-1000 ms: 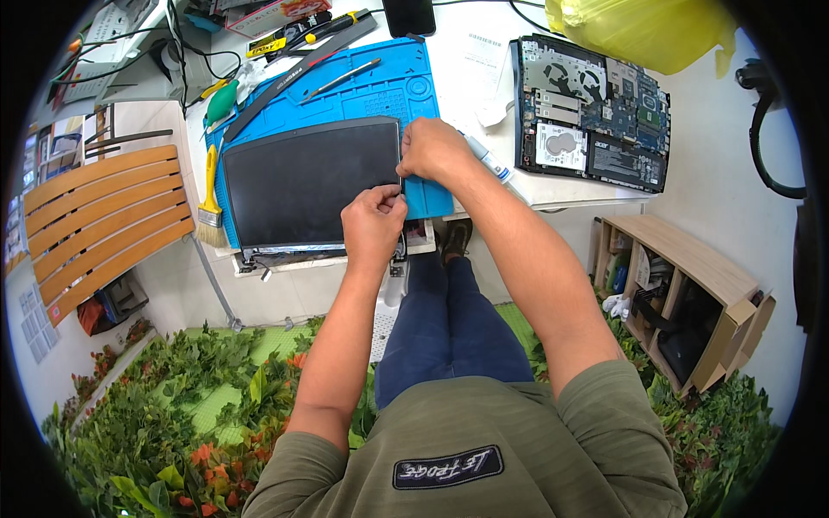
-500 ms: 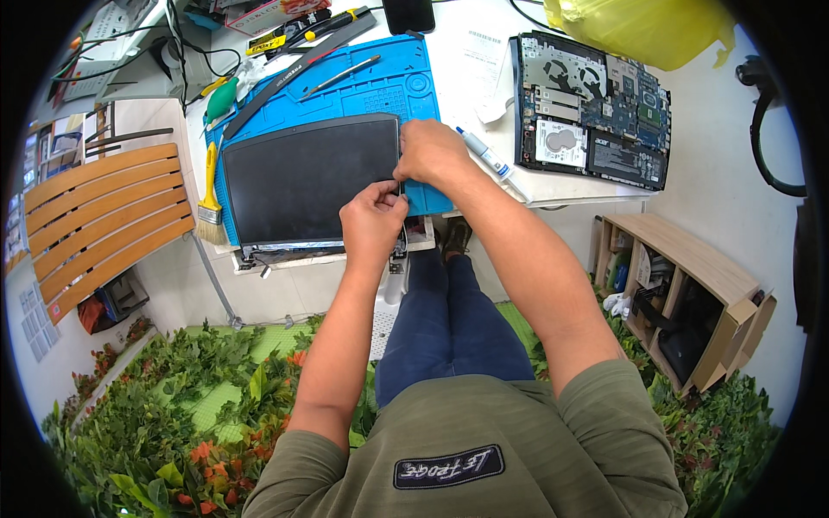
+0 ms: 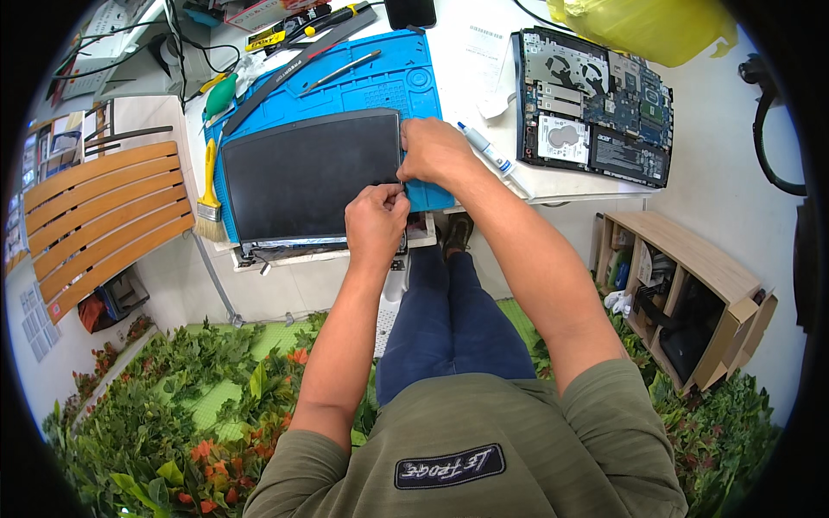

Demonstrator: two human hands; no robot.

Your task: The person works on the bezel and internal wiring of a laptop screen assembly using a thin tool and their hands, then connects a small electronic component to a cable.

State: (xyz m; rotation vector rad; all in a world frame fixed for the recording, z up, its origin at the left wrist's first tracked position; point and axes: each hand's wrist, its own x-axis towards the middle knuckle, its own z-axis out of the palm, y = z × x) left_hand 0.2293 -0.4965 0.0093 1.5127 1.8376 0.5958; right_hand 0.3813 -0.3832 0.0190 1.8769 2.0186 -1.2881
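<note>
A dark laptop screen [image 3: 302,177] lies on the blue repair mat [image 3: 425,104], its lower edge overhanging the table's front, with loose hinge parts and a small cable visible there. My right hand [image 3: 434,154] is closed at the screen's right edge, thumb and fingers curled on the frame. Just below it, my left hand [image 3: 376,214] pinches at the lower right part of that same edge. What sits between the left fingertips is too small to make out. The left hand covers the screen's lower right corner.
Right of the mat lie a blue-and-white tube [image 3: 488,147] and an opened laptop base [image 3: 594,108]. A yellow-handled brush [image 3: 209,194], a green blower bulb [image 3: 221,95], a long dark strip [image 3: 289,71] and a thin tool [image 3: 344,72] surround the screen. A yellow bag [image 3: 643,26] stands behind.
Both hands stay at the screen's right edge. The left hand has shifted very slightly right, and its fingers have closed up a little.
</note>
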